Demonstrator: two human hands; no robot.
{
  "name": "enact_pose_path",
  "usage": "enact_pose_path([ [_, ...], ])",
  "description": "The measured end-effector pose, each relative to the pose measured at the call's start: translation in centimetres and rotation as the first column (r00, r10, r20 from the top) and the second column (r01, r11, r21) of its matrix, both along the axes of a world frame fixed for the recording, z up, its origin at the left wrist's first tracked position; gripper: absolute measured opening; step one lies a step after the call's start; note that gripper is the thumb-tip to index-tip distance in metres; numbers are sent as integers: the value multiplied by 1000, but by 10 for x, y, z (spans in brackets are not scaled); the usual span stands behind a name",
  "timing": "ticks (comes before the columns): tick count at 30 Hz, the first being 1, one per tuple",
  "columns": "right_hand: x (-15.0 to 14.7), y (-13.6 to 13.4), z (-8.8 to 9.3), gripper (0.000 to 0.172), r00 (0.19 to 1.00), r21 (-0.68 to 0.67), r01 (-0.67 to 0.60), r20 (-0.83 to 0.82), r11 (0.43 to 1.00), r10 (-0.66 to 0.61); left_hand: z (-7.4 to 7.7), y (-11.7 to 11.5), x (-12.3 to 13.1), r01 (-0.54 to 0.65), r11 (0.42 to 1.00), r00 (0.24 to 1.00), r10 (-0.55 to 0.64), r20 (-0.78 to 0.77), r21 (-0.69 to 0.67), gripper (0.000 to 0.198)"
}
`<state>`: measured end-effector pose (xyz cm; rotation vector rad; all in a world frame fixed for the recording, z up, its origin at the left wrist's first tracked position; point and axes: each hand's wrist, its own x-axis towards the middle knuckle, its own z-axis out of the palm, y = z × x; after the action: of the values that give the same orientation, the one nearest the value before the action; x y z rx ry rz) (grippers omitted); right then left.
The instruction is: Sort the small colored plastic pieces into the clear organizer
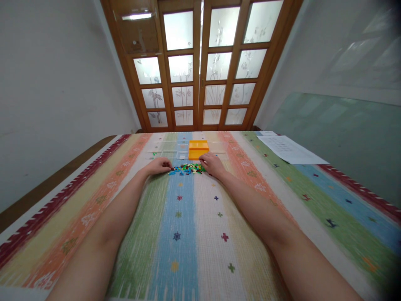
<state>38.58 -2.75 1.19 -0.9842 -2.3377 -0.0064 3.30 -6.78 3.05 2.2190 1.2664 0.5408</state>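
A spread heap of small blue, green, yellow, white and dark red pieces [187, 169] lies on the striped tablecloth, too small to name by kind. My left hand [158, 166] rests at the heap's left edge, its thumb and fingers drawn together at the pieces. At the right edge is my right hand [212, 163], fingers curled down with the tips at the heap. Whatever either hand pinches is hidden or too tiny to make out. Just behind the heap stands an orange box [198, 155] with compartments, close to my right fingertips.
Clear plastic trays [219, 147] flank the orange box, and a few green bits [154, 154] sit at the left one. Printed paper sheets [290, 150] lie at the far right of the tablecloth [184, 251]. Beyond the table are wood-framed glass doors [197, 83].
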Motion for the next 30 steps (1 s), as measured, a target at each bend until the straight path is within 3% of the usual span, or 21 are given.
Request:
enact_pose_path([
  [3, 0, 0, 0, 20, 1000, -11, 10, 9, 1000, -10, -4, 2, -2, -93, 995, 986, 95, 138, -21, 28],
  [7, -1, 1, 0, 20, 1000, -9, 8, 14, 1000, -8, -15, 12, -2, -285, 958, 911, 266, 316, 14, 28],
  [14, -8, -3, 1, 18, 1000, -31, 15, -17, 999, -16, -36, 38, 7, -617, 786, 680, 505, 532, 41, 20],
  [17, -11, -4, -1, 17, 999, -42, -7, -43, 999, 5, -38, 44, 12, -682, 731, 611, 551, 569, 25, 18],
  [20, -12, -4, -3, 17, 998, -49, -24, -61, 998, 21, -37, 43, 14, -692, 721, 580, 582, 569, -32, 22],
  [24, -12, -4, -3, 16, 995, -58, -32, -95, 998, 26, -37, 38, 11, -695, 718, 593, 604, 533, -40, 31],
  [30, -35, -21, 5, 14, 985, -109, -123, -131, 986, 109, -38, 26, 11, -592, 785, 791, 522, 319, 184, 23],
])
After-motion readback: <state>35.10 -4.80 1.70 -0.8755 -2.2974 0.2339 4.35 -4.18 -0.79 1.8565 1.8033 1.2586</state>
